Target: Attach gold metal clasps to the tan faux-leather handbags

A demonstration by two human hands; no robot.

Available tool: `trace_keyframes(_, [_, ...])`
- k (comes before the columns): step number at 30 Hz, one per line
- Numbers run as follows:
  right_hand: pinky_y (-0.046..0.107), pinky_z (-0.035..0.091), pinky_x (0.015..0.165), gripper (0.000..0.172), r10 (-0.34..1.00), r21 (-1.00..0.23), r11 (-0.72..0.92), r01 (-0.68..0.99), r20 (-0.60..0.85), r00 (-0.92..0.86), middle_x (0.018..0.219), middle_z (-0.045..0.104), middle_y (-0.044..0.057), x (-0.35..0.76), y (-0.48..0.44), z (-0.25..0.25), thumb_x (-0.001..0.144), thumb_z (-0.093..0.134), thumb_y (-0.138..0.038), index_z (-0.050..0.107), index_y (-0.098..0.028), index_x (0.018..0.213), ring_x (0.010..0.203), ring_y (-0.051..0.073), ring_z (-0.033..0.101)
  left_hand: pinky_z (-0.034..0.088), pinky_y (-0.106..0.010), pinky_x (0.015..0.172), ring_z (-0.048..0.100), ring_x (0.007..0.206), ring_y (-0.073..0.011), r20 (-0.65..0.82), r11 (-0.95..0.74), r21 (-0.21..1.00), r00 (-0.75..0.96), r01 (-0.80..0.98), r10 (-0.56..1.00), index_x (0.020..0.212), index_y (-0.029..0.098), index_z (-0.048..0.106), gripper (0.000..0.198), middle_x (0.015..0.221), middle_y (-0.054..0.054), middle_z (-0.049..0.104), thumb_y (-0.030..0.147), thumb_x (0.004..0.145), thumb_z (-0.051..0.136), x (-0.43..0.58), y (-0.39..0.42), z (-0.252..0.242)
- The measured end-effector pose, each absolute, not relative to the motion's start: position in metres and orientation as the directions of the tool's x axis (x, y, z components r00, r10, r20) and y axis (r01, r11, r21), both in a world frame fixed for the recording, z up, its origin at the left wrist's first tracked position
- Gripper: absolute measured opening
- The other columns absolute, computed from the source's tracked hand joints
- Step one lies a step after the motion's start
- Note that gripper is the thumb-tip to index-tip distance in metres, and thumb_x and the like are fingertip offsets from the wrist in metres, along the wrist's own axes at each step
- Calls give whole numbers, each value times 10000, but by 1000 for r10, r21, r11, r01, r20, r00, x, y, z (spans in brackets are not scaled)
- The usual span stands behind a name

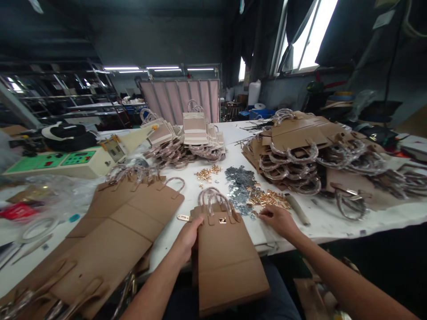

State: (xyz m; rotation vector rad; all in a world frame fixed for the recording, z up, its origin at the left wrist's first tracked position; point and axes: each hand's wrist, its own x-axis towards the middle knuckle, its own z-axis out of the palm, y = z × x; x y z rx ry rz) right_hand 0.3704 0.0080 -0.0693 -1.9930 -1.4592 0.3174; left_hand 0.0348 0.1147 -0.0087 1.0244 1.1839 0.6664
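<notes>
A tan handbag [227, 258] with plastic-wrapped handles and a gold clasp lies flat at the table's near edge, hanging over it toward me. My left hand [189, 235] grips the bag's upper left edge, fingers curled round it. My right hand [279, 220] rests on the table just right of the bag, fingers curled and pinched at a scatter of small gold fittings [268, 199]; what it pinches is too small to name. A gold metal piece [183, 218] lies by the left hand.
Overlapping tan bags [126, 231] lie at the left. Stacks of bags [300, 146] sit right and at the back [195, 131]. Silver parts [240, 184] and more gold bits [207, 173] lie mid-table. A green-panelled machine [66, 161] stands far left.
</notes>
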Motion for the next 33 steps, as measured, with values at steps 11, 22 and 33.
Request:
trace_keyframes(11, [319, 453, 683, 253, 927, -675, -203, 709, 101, 361, 770, 729, 15, 376, 2, -60, 791, 653, -458, 769, -239, 841, 729, 217, 658, 612, -434, 850, 774, 820, -282, -590, 619, 648, 221, -444, 776, 1127, 141, 713, 369, 943, -125, 795, 445, 938, 620, 60, 93, -7])
trace_keyframes(22, [375, 552, 728, 471, 890, -910, -68, 409, 129, 436, 912, 792, 64, 285, 11, -8, 802, 735, -578, 778, -213, 1097, 778, 266, 723, 594, -409, 779, 736, 754, -278, -474, 514, 697, 217, -500, 854, 1022, 118, 735, 464, 887, -116, 785, 518, 799, 656, 58, 90, -31])
trace_keyframes(33, [369, 513, 750, 169, 963, -691, 139, 709, 261, 66, 854, 728, 29, 201, 29, -20, 918, 646, -370, 718, -247, 829, 817, 244, 685, 563, -375, 843, 722, 873, -274, -393, 365, 764, 66, -531, 917, 980, 156, 725, 424, 899, -85, 776, 548, 851, 627, 51, 82, -48])
